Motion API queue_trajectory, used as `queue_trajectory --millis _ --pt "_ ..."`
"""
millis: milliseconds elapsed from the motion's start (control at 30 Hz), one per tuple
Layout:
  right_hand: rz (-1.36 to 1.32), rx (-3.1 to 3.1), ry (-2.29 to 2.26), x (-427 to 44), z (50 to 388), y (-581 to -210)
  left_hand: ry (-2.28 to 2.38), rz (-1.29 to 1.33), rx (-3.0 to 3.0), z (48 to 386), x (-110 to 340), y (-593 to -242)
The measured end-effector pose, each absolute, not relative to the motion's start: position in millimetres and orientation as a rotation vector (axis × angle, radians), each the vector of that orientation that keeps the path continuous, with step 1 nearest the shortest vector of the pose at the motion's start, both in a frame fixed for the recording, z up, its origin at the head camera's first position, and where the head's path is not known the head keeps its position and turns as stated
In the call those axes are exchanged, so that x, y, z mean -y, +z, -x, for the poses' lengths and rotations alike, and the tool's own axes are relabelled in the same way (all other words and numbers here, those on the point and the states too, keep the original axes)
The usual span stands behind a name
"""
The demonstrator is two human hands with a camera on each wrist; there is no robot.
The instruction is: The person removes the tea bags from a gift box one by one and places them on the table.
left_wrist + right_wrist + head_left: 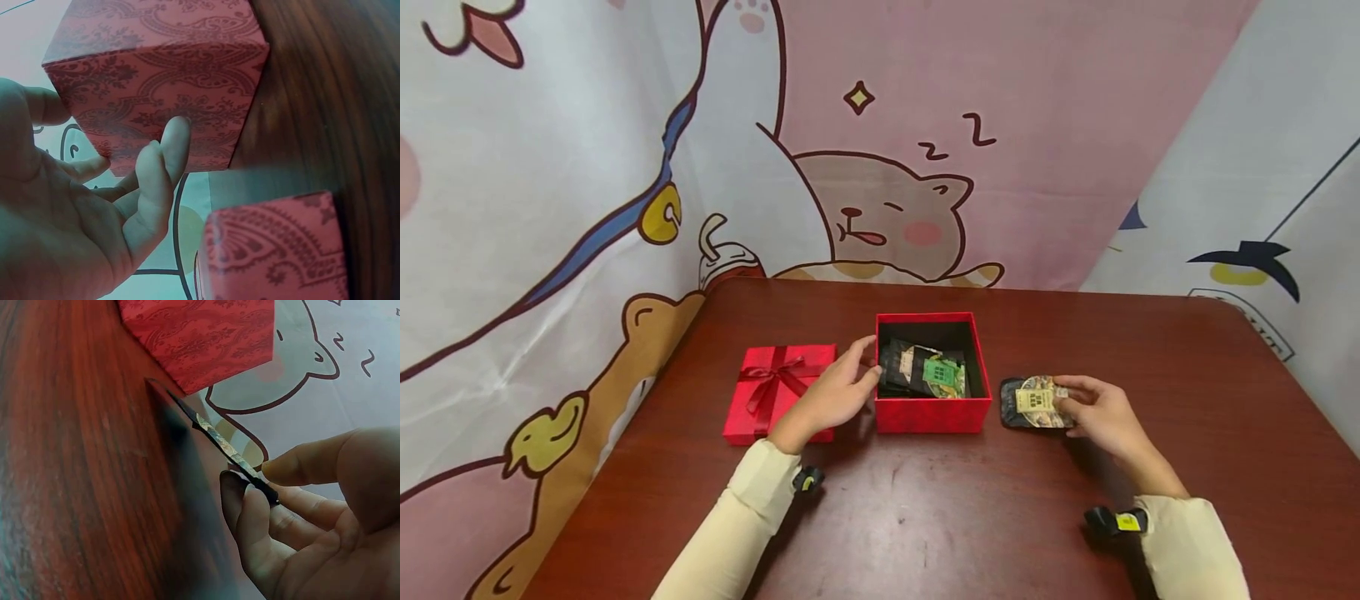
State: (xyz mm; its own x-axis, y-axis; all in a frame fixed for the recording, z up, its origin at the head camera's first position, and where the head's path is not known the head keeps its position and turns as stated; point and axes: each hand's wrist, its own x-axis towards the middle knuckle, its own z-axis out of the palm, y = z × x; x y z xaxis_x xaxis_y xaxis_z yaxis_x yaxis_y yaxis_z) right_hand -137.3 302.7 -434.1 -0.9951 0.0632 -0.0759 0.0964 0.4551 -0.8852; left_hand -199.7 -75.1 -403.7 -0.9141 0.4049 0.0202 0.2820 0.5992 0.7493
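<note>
"Head view: what have you got, and where?"

"You pinch a small black packet with a cream label between the thumb and fingers of your right hand. It is just to the right of the open red box. From the right wrist, the packet leans, with the end by your fingers up off the bench (I cannot tell if the far end touches)."

"And your other side?"

"Your left hand is loose. Its fingers are a little spread and touch the left side of the box. Your two hands are well apart. More packets lie inside the box, and one shows a green label. The red lid with its dark red bow sits on the bench to the left, partly hidden by your left hand."
</note>
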Motion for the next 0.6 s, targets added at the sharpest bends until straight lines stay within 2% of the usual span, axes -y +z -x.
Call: queue_trajectory --millis 600 --pt "-0.062 -2.930 -1.308 -302.2 135.6 -439.9 1.215 -0.579 -2.669 199.8 74.5 -405.2"
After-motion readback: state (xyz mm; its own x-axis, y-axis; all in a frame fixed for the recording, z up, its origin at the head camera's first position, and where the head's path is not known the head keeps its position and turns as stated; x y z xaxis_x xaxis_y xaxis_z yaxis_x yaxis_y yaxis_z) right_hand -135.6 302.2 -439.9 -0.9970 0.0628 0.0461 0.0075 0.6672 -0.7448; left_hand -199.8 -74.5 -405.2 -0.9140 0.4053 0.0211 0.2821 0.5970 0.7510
